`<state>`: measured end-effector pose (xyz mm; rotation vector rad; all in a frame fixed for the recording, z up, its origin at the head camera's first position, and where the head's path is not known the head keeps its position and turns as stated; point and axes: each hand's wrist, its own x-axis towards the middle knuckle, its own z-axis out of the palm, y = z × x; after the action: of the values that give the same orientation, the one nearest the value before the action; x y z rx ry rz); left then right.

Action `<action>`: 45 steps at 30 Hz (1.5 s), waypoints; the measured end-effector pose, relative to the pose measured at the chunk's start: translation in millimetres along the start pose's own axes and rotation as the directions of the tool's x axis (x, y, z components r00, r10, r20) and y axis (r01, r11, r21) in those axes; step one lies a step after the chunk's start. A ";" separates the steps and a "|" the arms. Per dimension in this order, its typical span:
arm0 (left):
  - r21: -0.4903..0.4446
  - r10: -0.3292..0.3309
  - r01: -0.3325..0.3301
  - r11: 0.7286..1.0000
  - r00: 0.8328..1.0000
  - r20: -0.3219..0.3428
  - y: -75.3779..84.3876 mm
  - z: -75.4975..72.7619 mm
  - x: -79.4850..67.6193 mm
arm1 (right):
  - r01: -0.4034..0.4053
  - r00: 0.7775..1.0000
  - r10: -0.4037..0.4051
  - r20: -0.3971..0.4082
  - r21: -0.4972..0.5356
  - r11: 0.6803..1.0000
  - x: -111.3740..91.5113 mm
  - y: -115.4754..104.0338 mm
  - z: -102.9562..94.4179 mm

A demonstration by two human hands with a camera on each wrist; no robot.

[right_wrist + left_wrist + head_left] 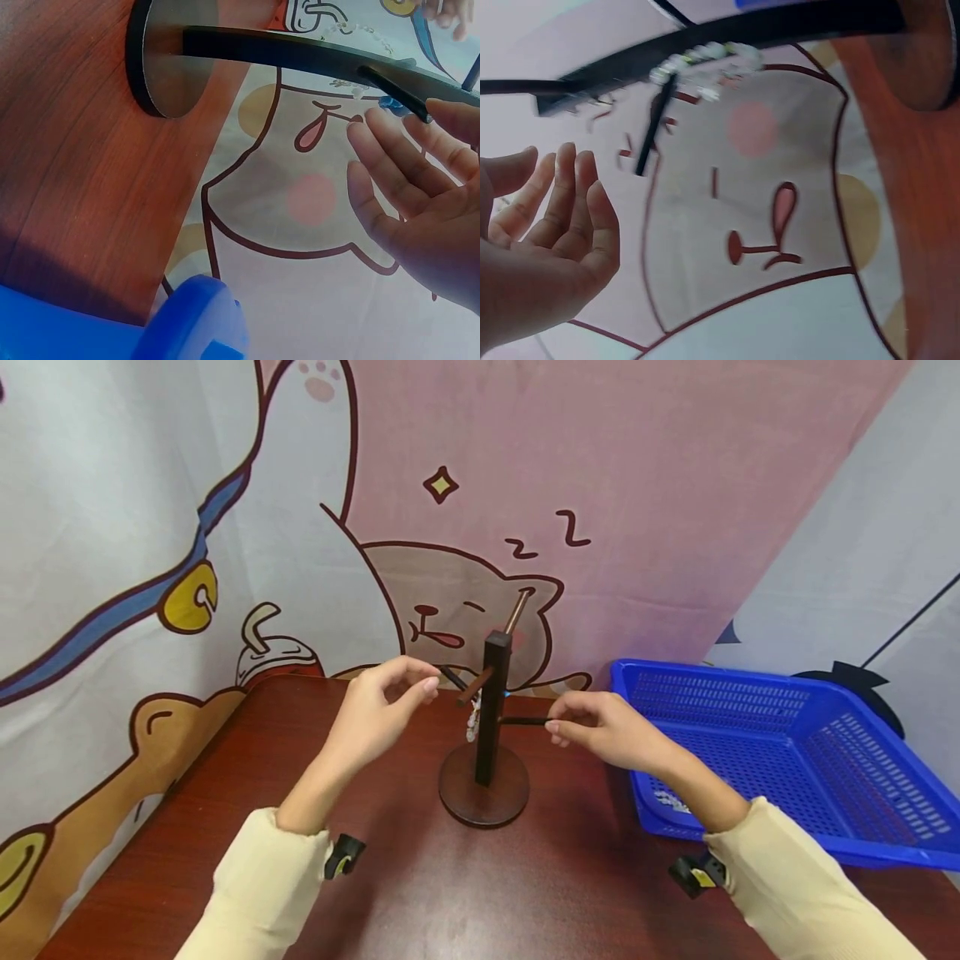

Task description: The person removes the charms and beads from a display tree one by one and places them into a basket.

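Observation:
A dark wooden stand [491, 710] with a round base [483, 810] and several pegs stands on the table. Clear beads [472, 724] hang on its left side; the left wrist view shows them as a beaded bracelet [709, 54] around a peg. A small blue piece [394, 104] shows beside the right peg [397, 94]. My left hand [386, 702], fingers loosely bent, is by the left peg's tip, apart from it in the left wrist view. Near the right peg's end is my right hand [603, 727], thumb and forefinger around the tip; firm contact cannot be made out.
On the right of the table is a blue plastic basket [750, 672] with a small clear beaded item [670, 801] inside. A black object [851, 689] stands behind it. A cartoon-printed cloth [637, 485] hangs behind the reddish-brown table [420, 902].

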<state>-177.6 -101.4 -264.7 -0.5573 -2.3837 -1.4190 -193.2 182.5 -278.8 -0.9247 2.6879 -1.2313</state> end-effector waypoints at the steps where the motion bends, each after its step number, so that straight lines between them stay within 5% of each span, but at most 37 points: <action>1: 0.000 0.017 -0.017 1.000 1.000 -0.008 3.7 -0.7 -2.9 | -0.001 1.000 0.001 0.000 -0.001 1.000 -0.1 0.2 0.0; 11: 0.037 0.124 -0.123 0.992 0.992 -0.033 32.5 4.7 -22.3 | 0.003 1.000 -0.003 -0.001 -0.006 1.000 -0.3 1.0 0.4; 23: 0.182 0.240 -0.220 0.958 0.966 -0.092 42.6 12.9 -24.2 | 0.006 1.000 -0.006 -0.003 -0.017 1.000 -1.5 -0.9 0.0; 45: 0.241 0.234 -0.212 0.947 0.970 -0.065 43.1 6.9 -20.2 | 0.009 1.000 -0.009 -0.003 -0.030 1.000 -4.0 -6.8 2.1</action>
<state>-139.7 -80.0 -244.1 -0.6590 -2.2871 -1.0297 -185.9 179.8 -276.3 -0.9397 2.7156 -1.1980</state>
